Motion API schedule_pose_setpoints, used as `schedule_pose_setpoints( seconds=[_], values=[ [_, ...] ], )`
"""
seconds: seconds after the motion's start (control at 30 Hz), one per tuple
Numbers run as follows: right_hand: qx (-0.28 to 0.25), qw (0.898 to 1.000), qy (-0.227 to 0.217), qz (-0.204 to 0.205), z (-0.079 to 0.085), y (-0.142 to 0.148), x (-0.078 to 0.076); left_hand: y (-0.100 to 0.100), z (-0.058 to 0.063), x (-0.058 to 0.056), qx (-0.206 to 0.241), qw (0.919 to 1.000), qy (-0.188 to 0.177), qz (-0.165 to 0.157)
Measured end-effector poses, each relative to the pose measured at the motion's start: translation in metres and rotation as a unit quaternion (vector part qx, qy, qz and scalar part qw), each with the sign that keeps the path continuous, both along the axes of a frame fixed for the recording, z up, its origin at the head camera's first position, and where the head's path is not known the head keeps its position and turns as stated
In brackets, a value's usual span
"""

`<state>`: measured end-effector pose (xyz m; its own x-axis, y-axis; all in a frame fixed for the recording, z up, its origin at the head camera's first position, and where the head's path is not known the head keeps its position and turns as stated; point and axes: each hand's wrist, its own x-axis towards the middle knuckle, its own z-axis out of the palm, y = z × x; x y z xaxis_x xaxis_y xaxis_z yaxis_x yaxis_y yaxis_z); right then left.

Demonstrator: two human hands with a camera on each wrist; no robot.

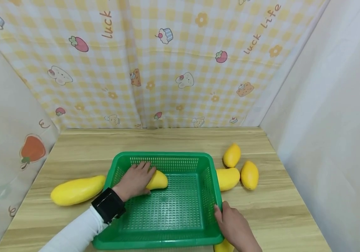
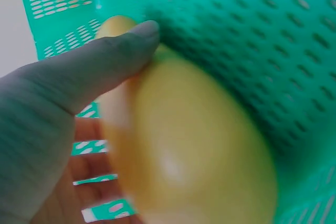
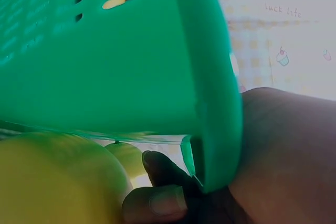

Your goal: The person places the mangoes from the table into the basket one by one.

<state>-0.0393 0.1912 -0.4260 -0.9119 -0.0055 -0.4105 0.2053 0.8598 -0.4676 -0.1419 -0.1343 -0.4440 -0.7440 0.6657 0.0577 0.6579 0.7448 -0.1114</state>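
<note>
Lead: Begin with the largest items.

Inspector: A yellow-and-white checked cloth (image 1: 180,63), printed with strawberries and cupcakes, fills the upper middle of the frame. Below it extends a light wood-grained table (image 1: 277,217).

Lead: What stands on it?

Inspector: A green rectangular basket (image 1: 157,243) of perforated plastic, lower centre. At lower left lies an elongated smooth yellow fruit (image 1: 78,190), its tip at the basket's left rim; contact cannot be determined.

Lead: Condition of the hands?

Inspector: Both engaged. The right hand (image 1: 234,222), lower right of centre, grips the basket's right rim. The left hand (image 1: 136,181), left of centre, grasps a rounded smooth yellow fruit (image 1: 159,180) inside the basket, towards its upper left; the left wrist view shows thumb and fingers on opposite sides. A black band (image 1: 108,205) encircles that wrist.

Lead: Remaining items?

Inspector: Right of the basket, a plump yellow fruit (image 1: 228,178), partly hidden by the rim, with two small oval yellow fruits (image 1: 249,175) just beside it. At the bottom edge, another yellow object (image 1: 224,246) is mostly hidden.
</note>
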Motion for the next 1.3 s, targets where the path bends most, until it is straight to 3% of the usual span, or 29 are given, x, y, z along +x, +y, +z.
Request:
schedule_pose_setpoints(
  seconds=[0.2, 0.33, 0.53, 0.67, 0.77, 0.93, 1.13, 1.3],
  values=[
    [0.012, 1.0, 0.003, 0.01, -0.002, -0.001, 0.0, -0.002, 0.004, 0.007, -0.002, 0.9999, -0.009, 0.014],
    [0.027, 1.0, 0.006, 0.011, -0.002, -0.001, 0.003, -0.004, 0.008, 0.018, 0.009, 0.9998, -0.009, 0.013],
    [0.038, 0.999, 0.025, 0.013, -0.006, -0.003, 0.005, -0.012, 0.023, 0.031, 0.014, 0.9996, 0.019, 0.019],
    [0.035, 0.999, 0.023, 0.012, -0.005, -0.003, 0.003, -0.021, 0.037, 0.038, 0.031, 0.9986, 0.0, 0.044],
    [0.032, 0.999, 0.019, 0.011, -0.004, -0.003, 0.001, -0.031, 0.047, 0.045, 0.061, 0.9954, -0.021, 0.071],
    [0.028, 0.999, 0.019, 0.01, -0.005, -0.001, 0.001, -0.052, 0.058, 0.052, 0.11, 0.9886, -0.014, 0.102],
    [0.024, 0.999, 0.023, 0.008, -0.005, -0.001, 0.001, -0.074, 0.065, 0.055, 0.156, 0.9791, -0.009, 0.13],
    [0.017, 1.0, 0.023, 0.008, -0.005, -0.001, 0.0, -0.086, 0.067, 0.058, 0.166, 0.9764, -0.005, 0.139]
  ],
)
